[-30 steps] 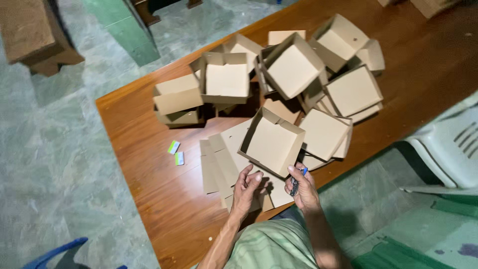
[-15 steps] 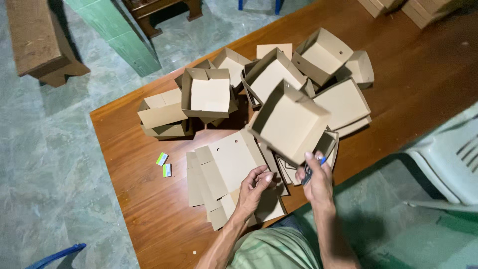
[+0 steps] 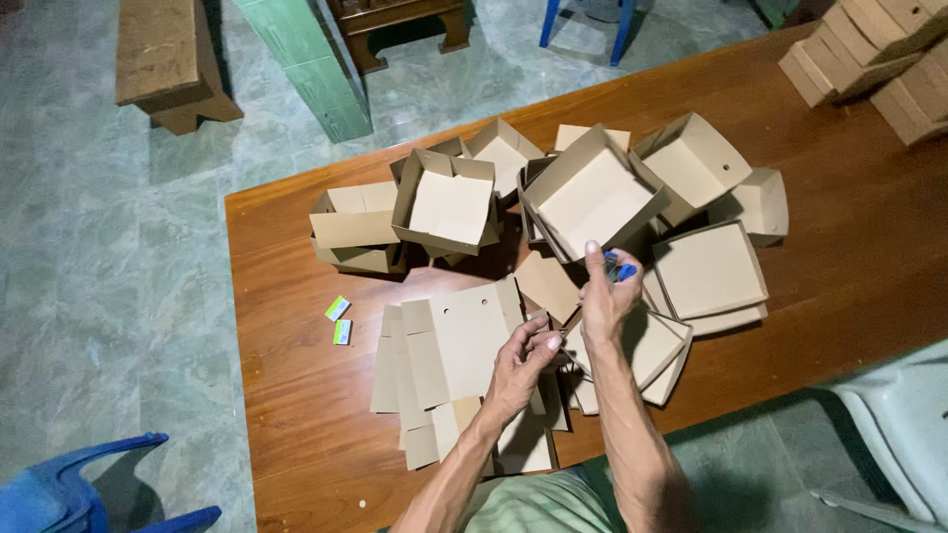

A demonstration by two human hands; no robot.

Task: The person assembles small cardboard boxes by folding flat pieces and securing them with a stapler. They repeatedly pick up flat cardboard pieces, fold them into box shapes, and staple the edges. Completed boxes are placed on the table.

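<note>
A long wooden table (image 3: 296, 415) stands on a green tiled floor (image 3: 109, 296), and I look down on it from above. Nearest me, my left hand (image 3: 518, 370) hovers over a stack of flat cardboard blanks (image 3: 454, 345) at the table's near edge. Its fingers are curled and pinched on a small cardboard flap (image 3: 541, 326) at the stack's right side. My right hand (image 3: 604, 296) is raised just beside it, fingers clenched around a small blue tool (image 3: 620, 268); I cannot tell what kind of tool it is. Under that hand lie shallow folded trays (image 3: 657, 345), nested one in another, nothing else in them.

Left of the blanks, two small green-and-yellow packets (image 3: 339, 319) lie on bare wood, well apart from my hands.

Beyond my hands the folded boxes pile up. An open box (image 3: 449, 202) sits tilted on a closed one (image 3: 355, 232), and it holds nothing. A bigger open box (image 3: 592, 192) leans up on its side, empty too, with another open box (image 3: 691, 163) just right of it and a flat tray (image 3: 711, 271) below that.

At the far right corner of the table are stacked closed boxes (image 3: 869, 54). On the floor beyond stand a wooden bench (image 3: 163, 59) and a green board (image 3: 306, 64); a blue chair (image 3: 89, 489) is near my left, a white chair (image 3: 899, 434) at my right.
</note>
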